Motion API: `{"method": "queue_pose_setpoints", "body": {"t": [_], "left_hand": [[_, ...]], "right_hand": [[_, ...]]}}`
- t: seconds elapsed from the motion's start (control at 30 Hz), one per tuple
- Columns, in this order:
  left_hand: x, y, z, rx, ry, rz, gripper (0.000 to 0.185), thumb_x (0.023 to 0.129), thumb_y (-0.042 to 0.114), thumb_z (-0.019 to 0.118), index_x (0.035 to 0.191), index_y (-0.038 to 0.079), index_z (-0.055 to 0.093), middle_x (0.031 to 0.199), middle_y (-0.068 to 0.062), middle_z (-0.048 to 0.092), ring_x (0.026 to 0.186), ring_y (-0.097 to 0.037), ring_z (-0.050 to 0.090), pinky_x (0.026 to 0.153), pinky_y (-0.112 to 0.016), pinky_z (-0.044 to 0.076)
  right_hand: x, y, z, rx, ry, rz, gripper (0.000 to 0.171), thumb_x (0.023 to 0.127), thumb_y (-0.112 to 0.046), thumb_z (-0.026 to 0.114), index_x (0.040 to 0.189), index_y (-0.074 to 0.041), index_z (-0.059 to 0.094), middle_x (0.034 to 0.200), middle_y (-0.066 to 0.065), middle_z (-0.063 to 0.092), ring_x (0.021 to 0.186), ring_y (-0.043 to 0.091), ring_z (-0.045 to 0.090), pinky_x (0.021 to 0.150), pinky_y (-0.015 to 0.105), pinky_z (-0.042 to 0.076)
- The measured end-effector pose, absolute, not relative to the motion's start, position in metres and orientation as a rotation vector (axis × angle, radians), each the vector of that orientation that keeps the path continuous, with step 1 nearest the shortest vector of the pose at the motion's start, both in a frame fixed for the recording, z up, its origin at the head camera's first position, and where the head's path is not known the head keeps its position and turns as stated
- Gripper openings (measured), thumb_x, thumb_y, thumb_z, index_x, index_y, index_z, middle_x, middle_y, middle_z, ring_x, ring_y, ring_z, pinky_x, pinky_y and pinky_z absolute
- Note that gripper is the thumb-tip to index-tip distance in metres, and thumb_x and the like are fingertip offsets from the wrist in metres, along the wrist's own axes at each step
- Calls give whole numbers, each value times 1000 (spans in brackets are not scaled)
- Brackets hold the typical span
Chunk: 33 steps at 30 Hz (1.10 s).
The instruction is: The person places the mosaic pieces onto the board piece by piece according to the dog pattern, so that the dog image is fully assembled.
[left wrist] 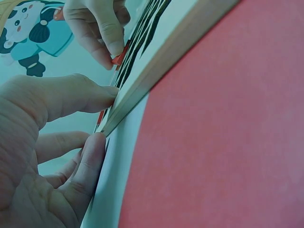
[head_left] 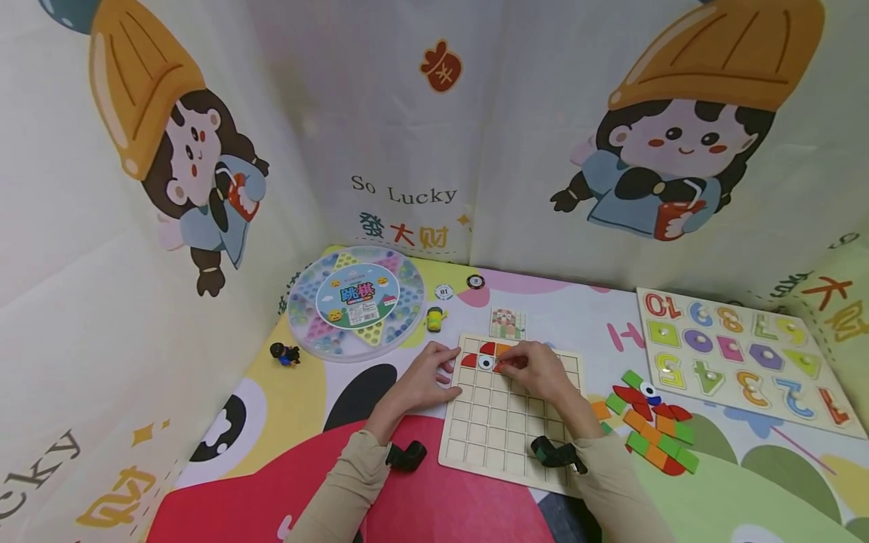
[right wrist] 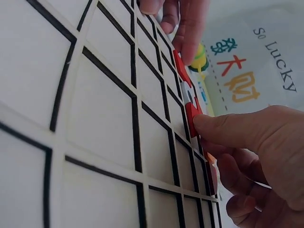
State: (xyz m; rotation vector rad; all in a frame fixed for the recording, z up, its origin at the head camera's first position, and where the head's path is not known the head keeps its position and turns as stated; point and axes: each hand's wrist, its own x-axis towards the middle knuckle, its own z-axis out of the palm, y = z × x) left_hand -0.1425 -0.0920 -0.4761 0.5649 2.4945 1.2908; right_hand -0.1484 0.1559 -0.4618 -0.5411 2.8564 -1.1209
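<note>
The right hand (head_left: 543,371) has its fingers (right wrist: 223,130) curled onto a red tile (right wrist: 192,114), pinching it against the top rows of the grid board (head_left: 502,430); the tile sits in the second row, just right of a white eye tile (head_left: 485,363). Beside these lie another red tile (head_left: 469,361) at the left, and a red (head_left: 488,348) and an orange tile (head_left: 502,348) in the row above (all five close together near the board's upper left). The left hand (head_left: 428,377) rests at the board's left edge, its fingers (left wrist: 80,97) laid fairly straight against the rim and the counter, grasping nothing.

Outward from the hands: a small pattern card (head_left: 508,323) lies just beyond the board's far edge. To the right of the board is a loose heap of spare tiles (head_left: 652,426), red, orange and green, with a second eye piece among them. Farther right sits a number puzzle (head_left: 743,358) with coloured digits and shapes. To the left of the board stands a round checkers box (head_left: 356,302), with a small yellow toy (head_left: 434,319) just beside it, two chips (head_left: 459,287) behind, and a dark little figure (head_left: 285,353) near the wall. A cartoon-printed cloth (head_left: 407,151) walls in the counter on all sides. The right hand hides part of the upper rows of the board in the head view.
</note>
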Motion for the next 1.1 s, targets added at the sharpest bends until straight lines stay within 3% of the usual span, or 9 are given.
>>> {"method": "queue_pose_setpoints", "body": {"t": [0.73,1.1], "left_hand": [[-142,-93,-474,556,2497,1282,71,83,14,78,145,2,47,117,-7,47,93,-14,60,82,-22,53],[-143,-92,-475,567,2494,1293,71,83,14,78,145,1,47,117,-7,47,93,-14,60,81,-23,53]], "right_hand": [[-144,163,-460,-501,2987,-1120,6,85,-7,76,90,-5,78,86,3,68,71,15,59,62,30,47],[-139,193,-451,-219,3072,-1098,16,87,-8,73,101,1,75,89,10,67,79,27,63,64,34,49]]}}
